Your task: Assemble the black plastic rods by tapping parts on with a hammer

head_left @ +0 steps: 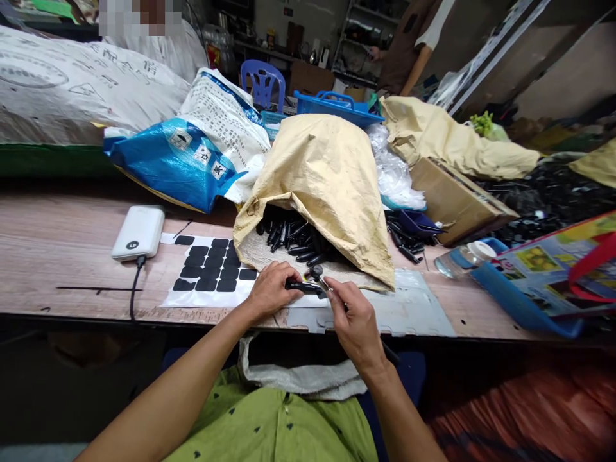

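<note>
My left hand (274, 290) is closed around one end of a slim black pen-shaped piece (303, 286), held low over the front of the table. In my right hand (353, 314) is a small hammer (315, 273), its round dark head just above the free end of that piece; whether the two touch I cannot tell. Right behind both hands lies a yellow woven sack (327, 160), its mouth facing me, with many similar black pieces (296, 239) spilling inside it. Under my left wrist is a white sheet of black rounded stickers (206, 269).
A white power bank (138, 232) with a black cable lies left. A blue-and-white bag (192, 154) stands behind it. To the right are a grey plate (414, 308), a clear jar (464, 258), a cardboard box (457, 199) and a blue basket (524, 301). A person (409, 45) stands at the back.
</note>
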`<control>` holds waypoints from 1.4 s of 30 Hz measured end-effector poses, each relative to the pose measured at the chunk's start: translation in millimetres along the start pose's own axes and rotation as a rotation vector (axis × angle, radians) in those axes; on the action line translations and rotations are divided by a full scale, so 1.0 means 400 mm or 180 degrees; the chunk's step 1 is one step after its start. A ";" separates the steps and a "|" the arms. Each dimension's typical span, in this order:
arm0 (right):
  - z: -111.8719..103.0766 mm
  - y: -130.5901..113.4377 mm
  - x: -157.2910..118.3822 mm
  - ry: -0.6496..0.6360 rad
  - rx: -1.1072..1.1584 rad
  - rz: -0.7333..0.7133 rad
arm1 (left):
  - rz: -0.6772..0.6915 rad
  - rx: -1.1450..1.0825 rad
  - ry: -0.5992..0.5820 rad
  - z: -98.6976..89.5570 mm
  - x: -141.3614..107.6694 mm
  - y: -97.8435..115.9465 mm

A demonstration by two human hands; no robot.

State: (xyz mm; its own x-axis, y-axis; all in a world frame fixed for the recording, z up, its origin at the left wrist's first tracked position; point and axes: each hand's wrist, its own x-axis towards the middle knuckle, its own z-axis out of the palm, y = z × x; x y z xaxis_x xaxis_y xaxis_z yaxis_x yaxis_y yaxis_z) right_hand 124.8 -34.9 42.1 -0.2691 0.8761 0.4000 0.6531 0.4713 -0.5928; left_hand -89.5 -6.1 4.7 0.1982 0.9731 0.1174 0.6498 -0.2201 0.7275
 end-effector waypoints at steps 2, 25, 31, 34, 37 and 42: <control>0.006 -0.018 -0.004 0.0038 -0.0057 -0.0051 | -0.0033 0.0026 -0.0011 0.000 0.001 0.002; -0.036 0.070 0.019 0.0338 -0.0816 0.0099 | -0.0002 0.0071 0.0070 0.003 -0.004 0.000; -0.031 0.213 0.025 0.0184 -0.1231 -0.0066 | 0.0075 0.0116 0.0075 0.009 -0.007 -0.008; -0.017 0.241 0.011 0.0279 -0.1315 -0.0181 | 0.0093 0.0127 0.0081 0.010 -0.005 -0.013; -0.011 0.240 0.005 0.0355 -0.1332 -0.0169 | 0.0133 0.0212 0.0050 0.004 -0.005 -0.010; -0.012 0.234 0.005 0.0338 -0.1294 -0.0113 | 0.0606 0.0268 -0.0311 -0.014 -0.064 0.056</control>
State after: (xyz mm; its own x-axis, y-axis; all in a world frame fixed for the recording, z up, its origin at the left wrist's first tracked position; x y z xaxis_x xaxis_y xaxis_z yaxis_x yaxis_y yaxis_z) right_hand 188.7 10.6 -9.1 -0.2360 0.8346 0.4977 0.8766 0.4039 -0.2616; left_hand -84.1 -35.7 22.0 0.3906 0.9032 0.1780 0.6520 -0.4080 0.6391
